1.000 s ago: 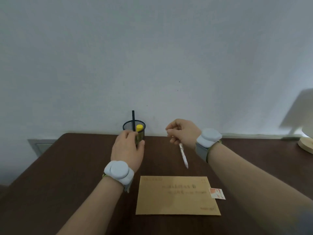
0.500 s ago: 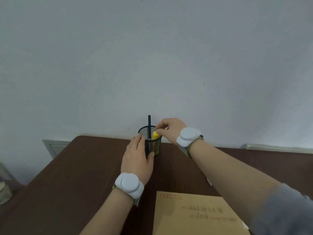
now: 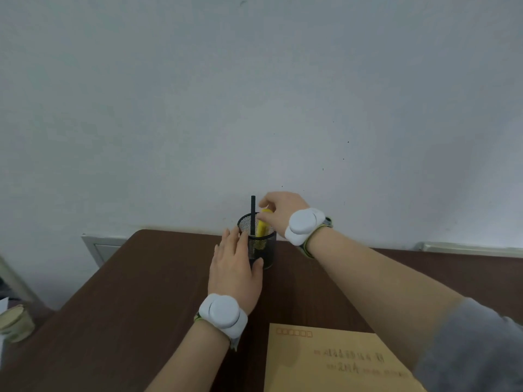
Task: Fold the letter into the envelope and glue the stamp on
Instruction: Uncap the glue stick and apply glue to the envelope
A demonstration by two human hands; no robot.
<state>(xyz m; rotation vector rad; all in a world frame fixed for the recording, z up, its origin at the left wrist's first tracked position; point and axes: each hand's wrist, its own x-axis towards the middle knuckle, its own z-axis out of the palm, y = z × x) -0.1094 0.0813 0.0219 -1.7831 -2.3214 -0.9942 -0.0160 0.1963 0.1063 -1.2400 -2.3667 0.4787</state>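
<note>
Pinching the yellow cap of the glue stick (image 3: 262, 226), my right hand (image 3: 278, 210) comes over the mesh pen cup (image 3: 259, 241) from two o'clock, fingers curled round the top of the tube. My left hand (image 3: 235, 271) steadies the cup from seven o'clock, fingers straight along its wall and thumb pressed low on the near side. A black pen (image 3: 252, 219) stands upright in the cup just beside the stick, at its nine o'clock. I judge the stick light, rigid and smooth, so a slack pinch on the cap could slip or pull the cap off; gripping lower on the barrel once it clears the rim looks safer. On the bench (image 3: 127, 292) the brown envelope (image 3: 325, 360) lies flat at five o'clock, address side up.
</note>
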